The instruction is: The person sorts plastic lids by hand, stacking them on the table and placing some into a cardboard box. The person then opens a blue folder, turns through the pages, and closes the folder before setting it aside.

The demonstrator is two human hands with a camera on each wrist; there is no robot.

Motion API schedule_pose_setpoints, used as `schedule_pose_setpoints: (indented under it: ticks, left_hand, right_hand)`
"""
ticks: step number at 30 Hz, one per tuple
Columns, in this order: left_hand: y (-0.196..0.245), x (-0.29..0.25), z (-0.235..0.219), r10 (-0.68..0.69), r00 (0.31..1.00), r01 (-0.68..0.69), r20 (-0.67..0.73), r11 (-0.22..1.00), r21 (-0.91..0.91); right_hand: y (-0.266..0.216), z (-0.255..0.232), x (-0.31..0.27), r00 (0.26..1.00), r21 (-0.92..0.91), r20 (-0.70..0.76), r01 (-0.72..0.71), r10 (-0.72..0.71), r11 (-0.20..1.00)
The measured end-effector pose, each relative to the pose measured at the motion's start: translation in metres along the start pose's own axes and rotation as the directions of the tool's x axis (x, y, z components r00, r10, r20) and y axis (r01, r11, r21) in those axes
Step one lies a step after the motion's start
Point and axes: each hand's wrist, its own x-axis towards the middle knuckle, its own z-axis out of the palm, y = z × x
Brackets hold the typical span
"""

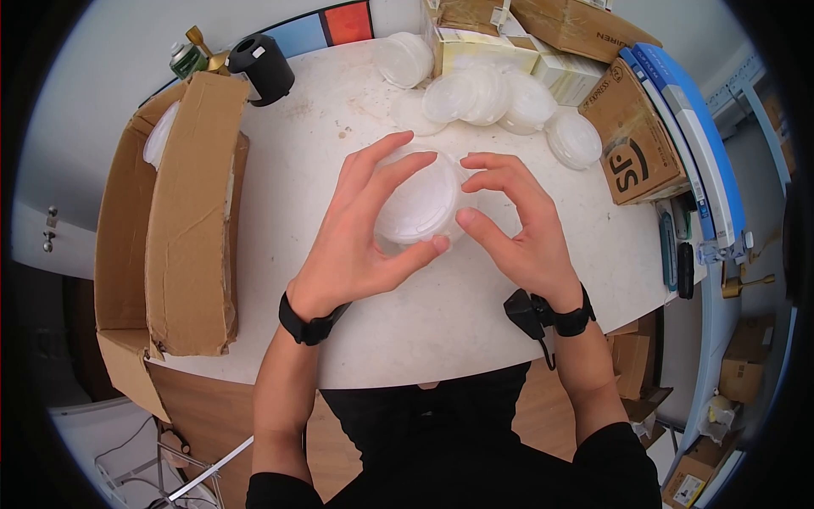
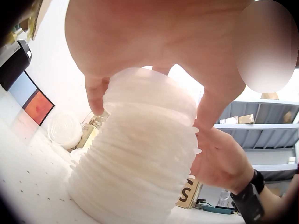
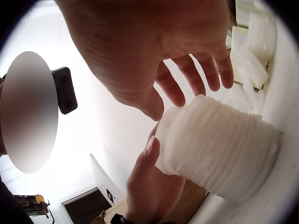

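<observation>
A tall stack of translucent white plastic lids [image 1: 420,205] stands upright on the table, its ridged sides plain in the left wrist view. Around the top pieces of the stack [image 2: 149,95], my left hand [image 1: 349,233] grips with the thumb at the near rim and the fingers at the far rim. My right hand [image 1: 532,229] hovers to the right of the stack, its fingers spread and loosely bent, holding nothing. In the right wrist view a gap shows between the right fingertips [image 3: 175,98] and the stack's upper edge.
More round plastic pieces [image 1: 526,102] lie at the back of the table. An open cardboard box [image 1: 191,220] stands left, a black canister [image 1: 261,69] behind it. Another cardboard box [image 1: 632,140] and blue-white folders [image 1: 691,136] border the right. A black device with a cable [image 1: 526,314] lies near my right wrist.
</observation>
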Motion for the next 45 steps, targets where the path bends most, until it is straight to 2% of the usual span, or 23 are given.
schedule_pose_setpoints:
  ticks: [4,7,9,15,24,29,45]
  left_hand:
    - [0.0012,0.0009,0.0003,0.091,0.995,-0.087,-0.039,0.993,0.081]
    - [0.0003,0.0011,0.0010,0.114,0.992,-0.110,-0.057,0.991,0.077]
    - [0.0000,0.0007,0.0008,0.111,0.992,-0.107,-0.054,0.992,0.072]
    - [0.0018,0.0015,0.0010,0.099,0.995,-0.099,-0.010,0.994,0.040]
    - [0.0008,0.0006,0.0008,0.114,0.993,-0.114,-0.004,0.993,0.012]
    - [-0.0014,0.0006,0.0015,0.130,0.991,-0.130,-0.021,0.991,0.028]
    - [-0.0002,0.0005,-0.0004,0.065,0.996,-0.069,-0.059,0.995,-0.066]
  right_hand:
    - [0.0044,-0.0008,-0.0004,0.998,-0.052,-0.011,0.066,-0.067,0.996]
    - [0.0031,-0.0014,0.0001,0.995,-0.059,-0.012,0.101,-0.102,0.993]
    - [0.0014,-0.0008,-0.0009,0.998,0.041,-0.009,0.059,-0.059,0.997]
    - [-0.0012,-0.0009,-0.0042,1.000,0.169,-0.028,-0.002,0.006,0.986]
    - [0.0044,-0.0002,-0.0030,0.994,0.159,-0.002,0.107,-0.108,0.982]
    - [0.0048,0.0000,-0.0027,0.994,0.150,-0.010,0.109,-0.108,0.983]
    - [0.0044,0.0006,-0.0012,0.992,0.103,-0.039,0.124,-0.121,0.987]
